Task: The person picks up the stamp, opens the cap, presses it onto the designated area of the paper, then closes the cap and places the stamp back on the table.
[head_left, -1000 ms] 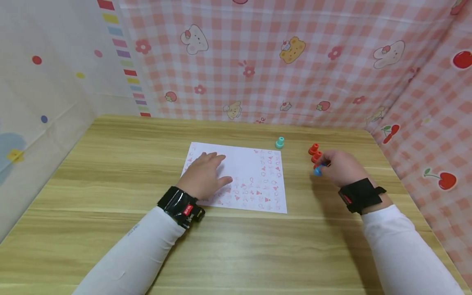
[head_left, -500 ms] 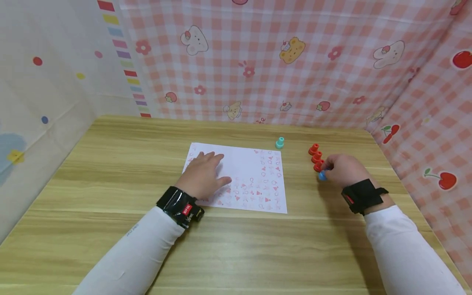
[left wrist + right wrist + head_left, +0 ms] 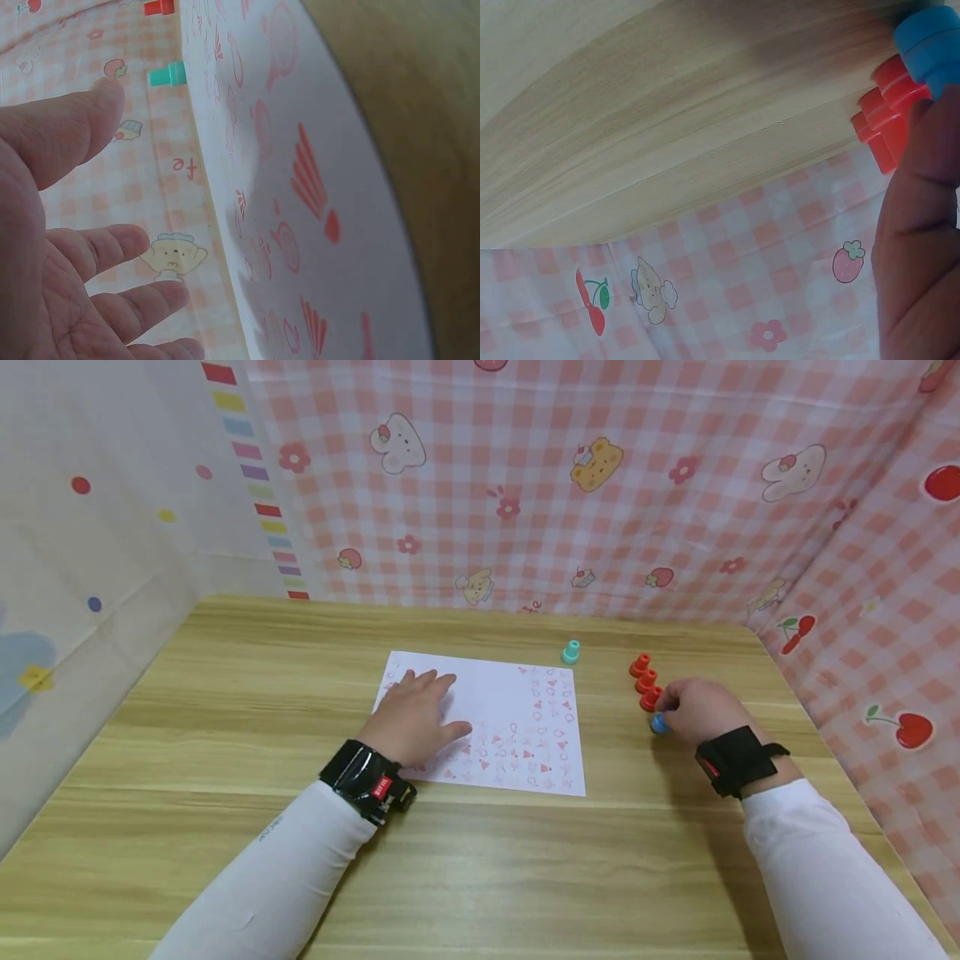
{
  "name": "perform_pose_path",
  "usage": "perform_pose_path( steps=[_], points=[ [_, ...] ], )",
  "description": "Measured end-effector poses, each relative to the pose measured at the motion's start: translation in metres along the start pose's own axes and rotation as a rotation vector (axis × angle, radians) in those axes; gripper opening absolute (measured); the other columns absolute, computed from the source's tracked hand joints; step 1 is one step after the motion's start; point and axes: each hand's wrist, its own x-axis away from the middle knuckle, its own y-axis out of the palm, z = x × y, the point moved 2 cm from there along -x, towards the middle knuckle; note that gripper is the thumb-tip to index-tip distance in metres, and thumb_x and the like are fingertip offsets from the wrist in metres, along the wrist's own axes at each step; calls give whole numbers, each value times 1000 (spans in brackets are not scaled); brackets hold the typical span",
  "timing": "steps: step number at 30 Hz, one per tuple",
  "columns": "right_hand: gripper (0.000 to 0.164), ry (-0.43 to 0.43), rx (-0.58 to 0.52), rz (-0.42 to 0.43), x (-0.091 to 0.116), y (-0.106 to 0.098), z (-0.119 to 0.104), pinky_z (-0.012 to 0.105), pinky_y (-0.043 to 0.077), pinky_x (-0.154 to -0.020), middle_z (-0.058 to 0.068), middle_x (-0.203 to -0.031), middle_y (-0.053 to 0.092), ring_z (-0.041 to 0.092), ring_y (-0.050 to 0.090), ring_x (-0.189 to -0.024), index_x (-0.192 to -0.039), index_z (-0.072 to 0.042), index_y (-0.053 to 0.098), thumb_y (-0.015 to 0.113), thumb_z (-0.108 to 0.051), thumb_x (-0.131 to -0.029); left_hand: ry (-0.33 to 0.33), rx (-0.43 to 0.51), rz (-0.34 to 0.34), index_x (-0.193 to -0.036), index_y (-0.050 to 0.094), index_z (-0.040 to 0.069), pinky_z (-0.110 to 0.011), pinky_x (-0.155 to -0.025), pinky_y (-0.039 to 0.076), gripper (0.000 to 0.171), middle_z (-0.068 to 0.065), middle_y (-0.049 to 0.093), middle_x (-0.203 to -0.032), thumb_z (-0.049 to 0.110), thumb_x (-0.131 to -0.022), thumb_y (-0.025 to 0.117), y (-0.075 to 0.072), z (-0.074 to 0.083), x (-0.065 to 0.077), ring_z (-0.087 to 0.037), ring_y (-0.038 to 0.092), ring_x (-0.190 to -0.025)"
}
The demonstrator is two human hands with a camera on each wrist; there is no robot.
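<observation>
In the head view my right hand [image 3: 699, 710] pinches a small blue stamp [image 3: 658, 723] at the near end of a row of red stamps [image 3: 651, 698]. The right wrist view shows the blue stamp [image 3: 928, 41] with its wide end on or close to the wood; which of the two is hard to tell. My left hand [image 3: 412, 718] is spread over the left part of a white sheet of paper [image 3: 487, 689], holding nothing. Red prints such as shuttlecocks [image 3: 311, 180] and rackets cover parts of the sheet.
A teal stamp [image 3: 571, 652] stands upright just beyond the paper's far right corner. The wooden table [image 3: 480, 877] meets a pink checked cloth [image 3: 480, 485] at the back and right, and a pale cloth [image 3: 97, 527] at the left.
The right hand has brought the blue stamp a little toward me and right, from over the nearest red stamp to in front of it. The left hand has hardly moved.
</observation>
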Motion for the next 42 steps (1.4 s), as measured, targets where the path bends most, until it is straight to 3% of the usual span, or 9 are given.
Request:
perform_pose_path(
  steps=[8,21,31,42],
  points=[
    [10,-9,10,3,-2,1,2,37,40,-62,7,-81,61,25,49,-71,-90,-5,65,67,-12,-83,12,-8,-8,-142,38,12,-62,-104,21,76,-19,34,-145,56,-84,60,-1,2,1,-46,19,-129],
    [18,10,18,-60,-2,-1,1,38,43,-65,9,-92,63,25,51,-75,-100,-6,65,65,-14,-84,-3,-1,-22,-143,36,14,-61,-105,18,77,-18,32,-146,57,-84,60,-1,2,0,-45,17,-130],
    [19,11,-3,13,-3,-9,-4,38,45,-62,14,-99,62,26,52,-74,-105,-6,62,58,-16,-89,-11,-10,-23,-143,37,14,-62,-105,19,77,-18,31,-146,57,-84,60,-1,1,1,-45,17,-130],
    [19,22,13,19,-20,-8,-6,37,45,-61,14,-93,63,21,55,-65,-105,-1,60,53,-8,-89,-11,-11,-14,-142,38,14,-62,-104,20,76,-20,33,-145,56,-84,61,0,0,2,-46,18,-130]
  ],
)
